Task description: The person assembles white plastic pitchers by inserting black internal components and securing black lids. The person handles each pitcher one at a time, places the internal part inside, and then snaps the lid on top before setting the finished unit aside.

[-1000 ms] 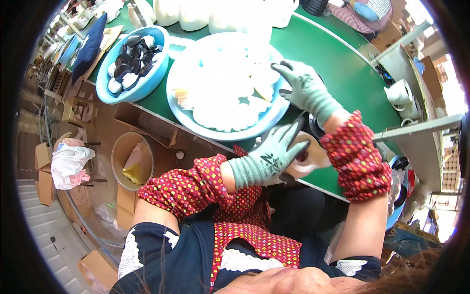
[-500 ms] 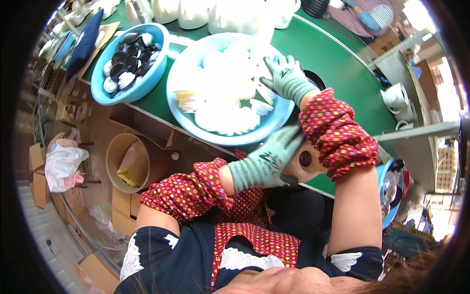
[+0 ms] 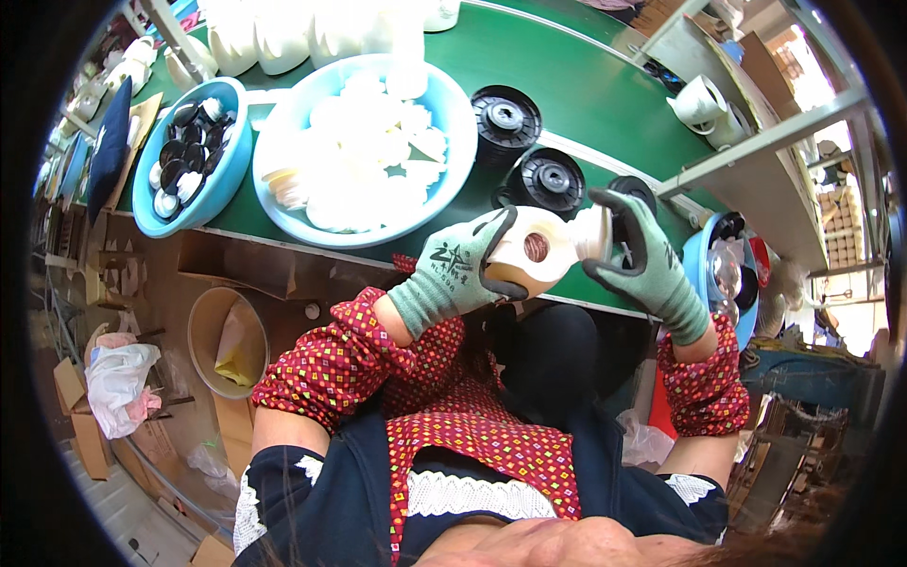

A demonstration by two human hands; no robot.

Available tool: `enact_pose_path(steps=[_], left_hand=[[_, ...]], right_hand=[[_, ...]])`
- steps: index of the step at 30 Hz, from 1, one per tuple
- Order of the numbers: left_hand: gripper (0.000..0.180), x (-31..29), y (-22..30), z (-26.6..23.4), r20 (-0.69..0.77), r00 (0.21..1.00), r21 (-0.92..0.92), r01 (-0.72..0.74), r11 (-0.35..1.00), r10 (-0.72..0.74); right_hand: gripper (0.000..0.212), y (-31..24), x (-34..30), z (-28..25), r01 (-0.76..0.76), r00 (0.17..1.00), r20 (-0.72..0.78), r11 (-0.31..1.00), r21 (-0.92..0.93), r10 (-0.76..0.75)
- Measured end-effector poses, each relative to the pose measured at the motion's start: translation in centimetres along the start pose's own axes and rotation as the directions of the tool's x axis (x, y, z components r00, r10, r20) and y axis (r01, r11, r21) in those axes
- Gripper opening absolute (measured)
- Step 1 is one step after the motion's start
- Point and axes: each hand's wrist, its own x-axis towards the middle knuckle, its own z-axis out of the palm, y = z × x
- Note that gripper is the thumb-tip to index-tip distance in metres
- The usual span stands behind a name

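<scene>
My left hand (image 3: 452, 272), in a green-grey glove, is closed around a cream plastic housing (image 3: 527, 269) with a round hole in its face. The housing is held up over the table's near edge. My right hand (image 3: 654, 269), in a matching glove, grips a white ring-like plastic piece (image 3: 592, 233) by its side, at the right end of the housing. Whether the two parts are joined cannot be made out. Just beyond my hands stand black round bases (image 3: 505, 115). A large light-blue basin (image 3: 462, 170) heaped with white plastic parts is left of them.
A smaller blue basin (image 3: 242, 156) of black and white caps stands at the left. White jug-like bodies (image 3: 279, 42) line the far side of the green table (image 3: 605, 104). At the right are a metal rail (image 3: 765, 142) and another blue basin (image 3: 697, 260). A bin (image 3: 203, 331) stands below.
My right hand has left the large basin and come right and nearer, now with the white piece at the housing's end. The left hand has raised the housing. The whole view has shifted.
</scene>
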Motion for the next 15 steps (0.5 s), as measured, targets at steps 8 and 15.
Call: enact_pose_path(steps=[8, 15], left_hand=[[0.103, -0.2, 5.0, 2.5, -0.058, 0.990, 0.185, -0.119, 0.976, 0.132], [0.103, -0.4, 6.8, 3.8, 0.071, 0.997, 0.182, -0.052, 0.982, 0.040]], right_hand=[[0.094, -1.1, -4.1, 0.7, 0.162, 0.985, 0.108, 0.949, -0.269, -0.138], [0.093, 0.2, -5.5, 0.5, 0.278, 0.953, 0.224, 0.877, -0.391, -0.202]])
